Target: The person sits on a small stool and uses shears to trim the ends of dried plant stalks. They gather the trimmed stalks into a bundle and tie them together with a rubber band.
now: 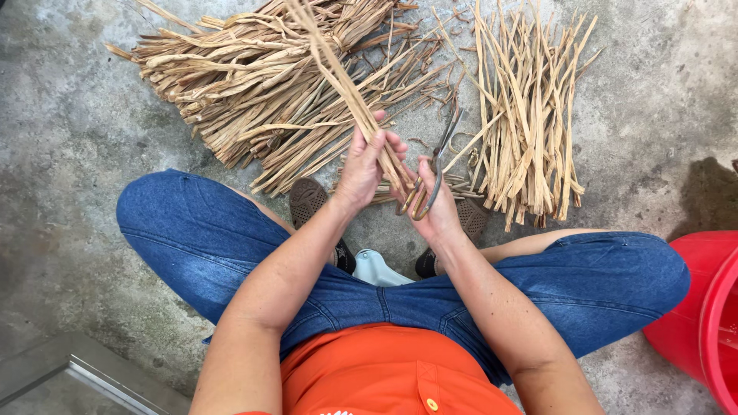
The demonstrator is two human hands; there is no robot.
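My left hand (366,163) grips a thin bundle of dried straw-coloured plant strips (338,73) that slants up and to the left. My right hand (435,206) holds a pair of metal scissors (440,165) by the handles, blades pointing up, right beside the lower end of that bundle. I sit low with knees spread in blue jeans and an orange shirt, dark shoes under my hands.
A big heap of dried strips (246,84) lies on the concrete floor at upper left. A second, straighter pile (530,123) lies at upper right. A red plastic tub (707,307) stands at the right edge. A grey slab corner (77,376) is at lower left.
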